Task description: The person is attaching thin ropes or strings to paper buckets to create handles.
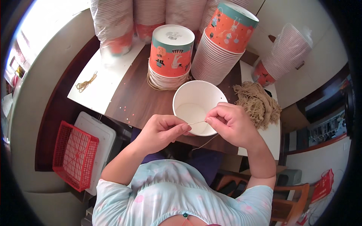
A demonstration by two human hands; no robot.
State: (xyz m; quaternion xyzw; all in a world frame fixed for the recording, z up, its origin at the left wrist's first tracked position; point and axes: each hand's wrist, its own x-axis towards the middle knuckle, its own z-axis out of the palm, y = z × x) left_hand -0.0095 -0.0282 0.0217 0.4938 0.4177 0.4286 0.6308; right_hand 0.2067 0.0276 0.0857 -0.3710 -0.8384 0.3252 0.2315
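Between my two hands runs a thin tan string (197, 122), pinched at both sides over the near rim of a white paper bucket (198, 92). My left hand (164, 130) is closed, thumb against forefinger, on one part of the string. My right hand (230, 122) pinches another part, and a loose end hangs below it. The bucket is tilted with its open mouth toward me, and a small hole shows near its right rim. Just behind it stands an upside-down stack of orange and teal paper buckets (171, 56), with strings around its lower rims.
A taller bucket stack (222, 49) stands at the back right. Plastic-wrapped stacks (113, 26) line the back, and another wrapped stack (283, 52) leans at right. A heap of tan strings (258, 103) lies right; a small string bundle (86, 82) lies left. A red basket (75, 154) sits below left.
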